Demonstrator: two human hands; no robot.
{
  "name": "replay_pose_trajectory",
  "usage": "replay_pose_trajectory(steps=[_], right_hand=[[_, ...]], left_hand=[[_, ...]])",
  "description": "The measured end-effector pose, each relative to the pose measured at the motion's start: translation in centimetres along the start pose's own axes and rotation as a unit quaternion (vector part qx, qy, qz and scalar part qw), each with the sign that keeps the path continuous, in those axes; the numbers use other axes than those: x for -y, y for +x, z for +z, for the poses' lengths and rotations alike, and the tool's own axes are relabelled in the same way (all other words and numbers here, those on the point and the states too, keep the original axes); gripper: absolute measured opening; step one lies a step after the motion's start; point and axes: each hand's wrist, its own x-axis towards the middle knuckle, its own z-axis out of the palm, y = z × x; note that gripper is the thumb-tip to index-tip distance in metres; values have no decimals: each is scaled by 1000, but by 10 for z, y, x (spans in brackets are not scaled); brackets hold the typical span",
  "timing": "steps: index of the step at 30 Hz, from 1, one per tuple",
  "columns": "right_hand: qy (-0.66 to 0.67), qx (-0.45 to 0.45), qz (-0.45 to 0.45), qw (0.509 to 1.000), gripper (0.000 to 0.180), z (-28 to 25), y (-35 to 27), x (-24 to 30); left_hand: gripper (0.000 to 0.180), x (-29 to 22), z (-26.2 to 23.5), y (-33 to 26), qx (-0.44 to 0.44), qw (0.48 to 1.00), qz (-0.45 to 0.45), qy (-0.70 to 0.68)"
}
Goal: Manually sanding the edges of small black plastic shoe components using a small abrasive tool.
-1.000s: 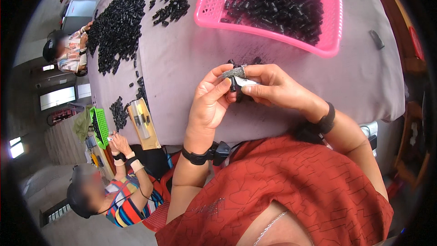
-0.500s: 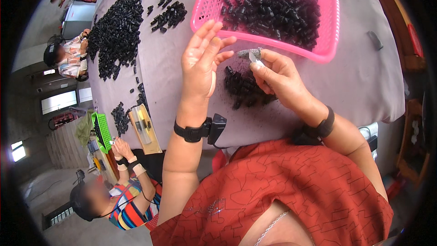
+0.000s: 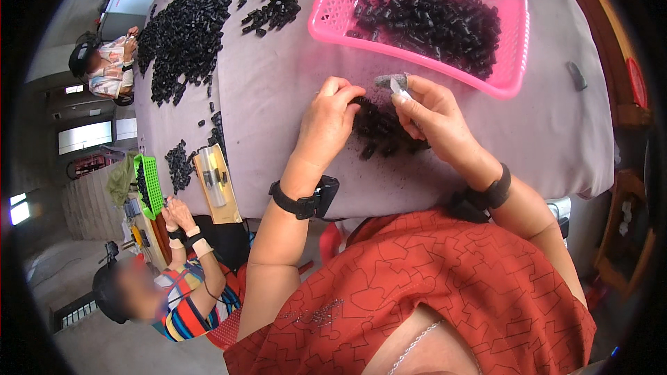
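Observation:
My left hand [image 3: 328, 125] is curled into a pinch at the upper left edge of a small pile of black cylindrical plastic parts [image 3: 382, 130]. A dark part touches its fingertips, though the fingers partly hide it. Just right of it, my right hand [image 3: 439, 112] is closed, thumb against index finger, on a small pale blade-like piece [image 3: 397, 87]. Grey, dusty wrapping [image 3: 386, 81] shows at the index fingertip, and something white covers the thumb tip. Beyond both hands stands a pink perforated basket [image 3: 417, 57] holding many similar black parts [image 3: 445, 24].
A large heap of black parts [image 3: 182, 38] covers the table's far left. Nearer lie a shallow tray [image 3: 226, 201] and a green basket [image 3: 149, 184]. A co-worker in a striped top [image 3: 198, 305] handles something there; another person [image 3: 111, 69] sits farther off. A dark grey scrap [image 3: 576, 75] lies at right.
My left hand has come down from raised, spread fingers to a pinch at the small pile. The right hand keeps its grip almost in place. The view has shifted slightly.

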Motion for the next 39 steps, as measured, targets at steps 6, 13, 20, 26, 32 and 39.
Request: replay_pose_trajectory(steps=[6, 13, 20, 26, 32, 39], right_hand=[[-19, 4, 4, 1000, 19, 0, -1, 2], [-70, 47, 21, 996, 23, 2, -7, 8], [-62, 103, 11, 993, 38, 8, -11, 16], [-49, 136, 3, 989, 43, 12, -11, 11], [-54, 183, 46, 981, 57, 9, -13, 9], [-50, 196, 29, 979, 54, 11, -14, 9]], left_hand=[[23, 0, -3, -6, -8, 999, -30, 9], [25, -14, -18, -24, -51, 847, -240, -471], [21, -21, -10, -40, -32, 635, -289, -716], [15, -23, -3, -43, -60, 632, -286, -718], [27, -29, -4, -42, -53, 642, -271, -716], [41, -37, -4, -40, -29, 640, -262, -722]])
